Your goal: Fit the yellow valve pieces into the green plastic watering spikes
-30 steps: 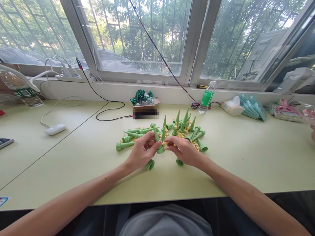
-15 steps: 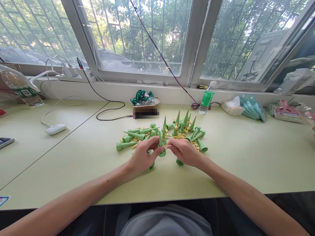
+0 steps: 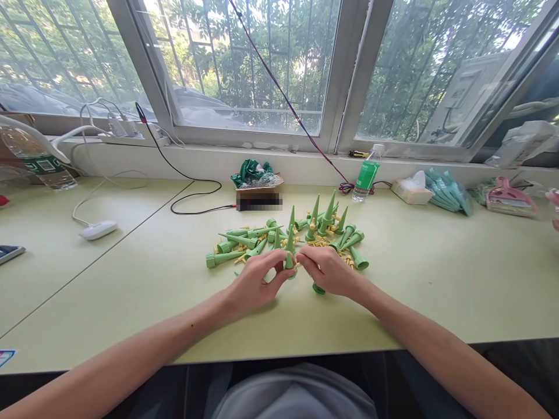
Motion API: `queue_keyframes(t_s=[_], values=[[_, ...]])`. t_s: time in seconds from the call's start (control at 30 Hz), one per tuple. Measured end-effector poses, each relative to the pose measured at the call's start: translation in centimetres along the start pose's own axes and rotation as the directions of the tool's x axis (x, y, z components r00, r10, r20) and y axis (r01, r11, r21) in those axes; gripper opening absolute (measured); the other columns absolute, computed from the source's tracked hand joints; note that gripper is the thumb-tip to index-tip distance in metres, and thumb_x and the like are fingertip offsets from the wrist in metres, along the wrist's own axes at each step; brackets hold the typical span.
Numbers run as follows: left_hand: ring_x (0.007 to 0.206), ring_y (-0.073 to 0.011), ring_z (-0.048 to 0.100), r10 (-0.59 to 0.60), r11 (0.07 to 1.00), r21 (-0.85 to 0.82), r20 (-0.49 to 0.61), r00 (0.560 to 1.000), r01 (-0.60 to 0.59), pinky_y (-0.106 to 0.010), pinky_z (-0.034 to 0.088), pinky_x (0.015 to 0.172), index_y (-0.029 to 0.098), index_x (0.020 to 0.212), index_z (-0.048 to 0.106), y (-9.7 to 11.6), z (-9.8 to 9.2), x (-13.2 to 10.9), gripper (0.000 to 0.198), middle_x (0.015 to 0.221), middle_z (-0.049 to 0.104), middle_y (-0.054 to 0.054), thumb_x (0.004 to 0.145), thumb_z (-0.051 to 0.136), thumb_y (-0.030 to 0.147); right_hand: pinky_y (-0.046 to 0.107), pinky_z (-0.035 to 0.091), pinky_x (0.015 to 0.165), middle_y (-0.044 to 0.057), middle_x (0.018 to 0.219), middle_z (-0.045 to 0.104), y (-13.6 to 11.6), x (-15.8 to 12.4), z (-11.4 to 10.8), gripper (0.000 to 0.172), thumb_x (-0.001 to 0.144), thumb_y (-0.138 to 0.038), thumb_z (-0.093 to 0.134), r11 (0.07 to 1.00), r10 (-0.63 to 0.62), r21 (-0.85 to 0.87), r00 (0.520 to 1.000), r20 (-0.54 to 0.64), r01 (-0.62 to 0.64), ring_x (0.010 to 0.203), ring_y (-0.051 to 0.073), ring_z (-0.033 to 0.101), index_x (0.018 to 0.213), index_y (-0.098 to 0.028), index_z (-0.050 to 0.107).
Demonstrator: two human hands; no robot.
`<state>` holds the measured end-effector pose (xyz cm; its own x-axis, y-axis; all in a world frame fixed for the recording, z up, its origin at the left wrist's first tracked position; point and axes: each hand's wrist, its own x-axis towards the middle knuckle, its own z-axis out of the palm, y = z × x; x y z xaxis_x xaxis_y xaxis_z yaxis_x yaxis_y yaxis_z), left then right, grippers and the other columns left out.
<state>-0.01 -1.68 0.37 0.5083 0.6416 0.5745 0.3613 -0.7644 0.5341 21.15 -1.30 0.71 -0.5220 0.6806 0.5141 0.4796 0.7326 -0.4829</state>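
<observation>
A heap of green plastic cone spikes point(image 3: 325, 224) and small yellow parts point(image 3: 321, 242) lies on the pale green table point(image 3: 152, 273). My left hand point(image 3: 257, 282) pinches a green cone spike point(image 3: 289, 253) that stands tip-up between both hands. My right hand point(image 3: 329, 269) is closed with its fingertips against that same spike, at a small yellow part point(image 3: 297, 266) on its side. Another green cone point(image 3: 318, 288) pokes out from under my right hand.
A cardboard box with a green bag point(image 3: 255, 177) stands behind the heap. A green-labelled bottle point(image 3: 365, 174), a tissue pack point(image 3: 410, 189) and teal packets point(image 3: 449, 192) lie at the right. A white mouse point(image 3: 98, 229), cables and another bottle point(image 3: 35, 154) lie at the left.
My left hand has turned so the spike it held slanted now stands tip-up. The green cone that showed under my left hand is now hidden. My right hand stays at the spike.
</observation>
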Motion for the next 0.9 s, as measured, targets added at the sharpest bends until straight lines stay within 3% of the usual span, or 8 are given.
queue_keyframes(t_s=[0.13,0.27,0.37,0.53,0.7,0.9], values=[[0.057,-0.0108,0.053,-0.123,0.989,-0.084,-0.050,0.991,0.119,-0.022,0.041,0.051,0.019,0.086,0.057,0.01,-0.03,0.28,0.012,0.068,0.060,0.000,0.094,0.058,0.027,0.024,0.041,0.062,-0.001,0.073,0.058,0.09,-0.16,0.04,0.015,0.103,-0.031,0.047,0.999,0.030,0.040,0.999,-0.027,-0.029,0.060,0.012,0.049,0.102,-0.020,0.057],[0.050,-0.0087,0.048,-0.211,0.947,-0.260,-0.058,0.976,0.189,-0.021,0.040,0.047,0.019,0.093,0.057,0.21,-0.23,0.65,0.013,0.063,0.053,0.004,0.095,0.059,0.032,0.025,0.047,0.065,0.001,0.082,0.064,0.20,-0.19,0.09,0.022,0.101,-0.029,0.053,0.997,0.003,0.076,0.999,-0.047,0.001,0.064,0.013,0.057,0.121,-0.020,0.054],[0.050,-0.0085,0.047,-0.234,0.927,-0.309,-0.036,0.972,0.211,-0.022,0.040,0.047,0.018,0.093,0.056,0.30,-0.27,0.75,0.016,0.064,0.053,0.003,0.095,0.059,0.034,0.025,0.048,0.065,0.002,0.083,0.066,0.29,-0.11,0.11,0.019,0.102,-0.029,0.052,0.998,-0.006,0.065,0.998,-0.061,0.010,0.065,0.014,0.058,0.118,-0.021,0.057],[0.057,-0.0107,0.052,-0.230,0.942,-0.256,-0.026,0.973,0.216,-0.022,0.041,0.050,0.018,0.093,0.057,0.13,-0.17,0.56,0.015,0.067,0.057,0.001,0.095,0.058,0.033,0.025,0.045,0.064,0.002,0.081,0.067,0.50,-0.06,0.14,0.017,0.103,-0.030,0.050,0.999,-0.024,0.038,0.998,-0.052,0.026,0.066,0.014,0.058,0.111,-0.020,0.061],[0.057,-0.0110,0.054,-0.170,0.979,-0.121,-0.045,0.984,0.163,-0.022,0.040,0.050,0.018,0.091,0.058,0.12,-0.29,0.40,0.012,0.066,0.059,0.001,0.094,0.059,0.030,0.025,0.041,0.061,0.002,0.075,0.063,0.51,0.03,0.05,0.023,0.105,-0.032,0.043,0.998,-0.064,0.022,0.998,-0.015,0.064,0.063,0.014,0.053,0.097,-0.018,0.059],[0.060,-0.0110,0.055,-0.057,0.998,-0.015,-0.064,0.996,0.056,-0.022,0.041,0.052,0.018,0.089,0.060,0.03,-0.38,0.36,0.010,0.075,0.065,-0.002,0.094,0.059,0.026,0.025,0.037,0.061,0.001,0.072,0.055,0.30,-0.05,-0.12,0.032,0.107,-0.035,0.035,0.999,-0.021,-0.024,0.998,0.057,0.022,0.061,0.014,0.046,0.084,-0.020,0.052]])
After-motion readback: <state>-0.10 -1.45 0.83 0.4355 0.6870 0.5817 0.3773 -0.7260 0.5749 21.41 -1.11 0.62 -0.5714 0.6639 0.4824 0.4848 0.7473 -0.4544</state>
